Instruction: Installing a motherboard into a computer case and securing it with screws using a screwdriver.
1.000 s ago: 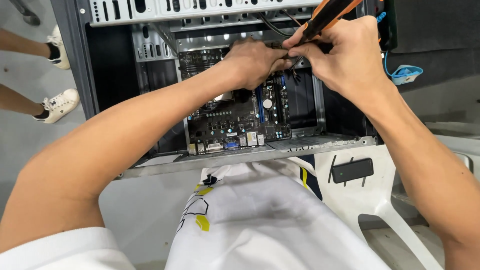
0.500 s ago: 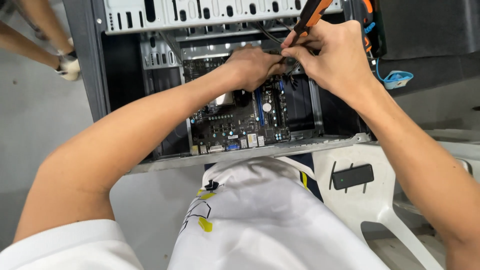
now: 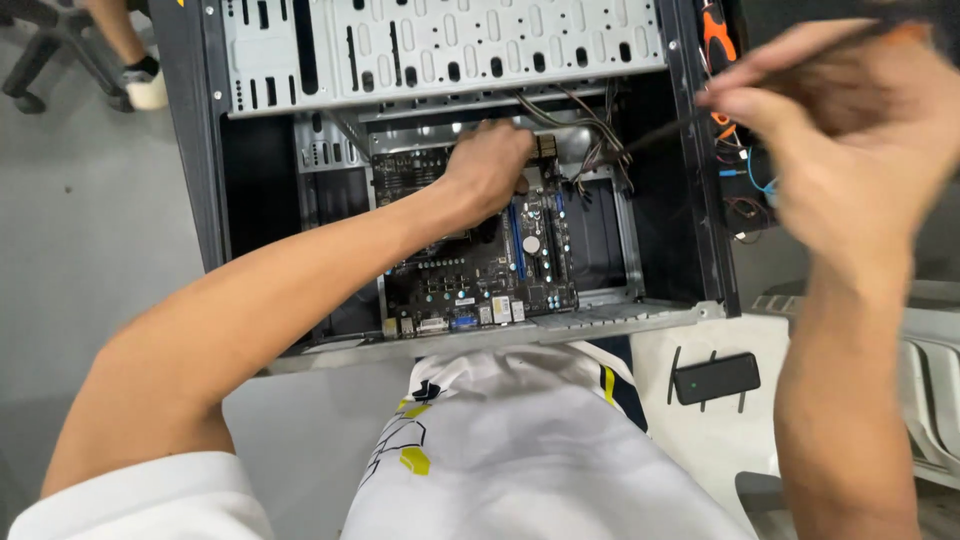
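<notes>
An open computer case (image 3: pixel 440 60) lies on its side in front of me, with a dark motherboard (image 3: pixel 480 270) inside. My left hand (image 3: pixel 490 170) reaches into the case and rests on the upper part of the motherboard, near a bundle of cables (image 3: pixel 585 125). My right hand (image 3: pixel 850 150) is raised and blurred at the right, gripping a screwdriver (image 3: pixel 680 125) whose dark shaft points left toward the cables. Its orange handle is mostly hidden in my fist.
A black phone (image 3: pixel 715 378) lies on a white plastic chair (image 3: pixel 900 400) at the lower right. Orange-handled pliers (image 3: pixel 716 40) and loose wires (image 3: pixel 745 185) sit by the case's right wall. Another person's foot (image 3: pixel 145 85) and a chair base (image 3: pixel 50 50) are at top left.
My right hand has lifted away from the case and moved right with the screwdriver. My left hand stays on the motherboard. The view has shifted down and closer.
</notes>
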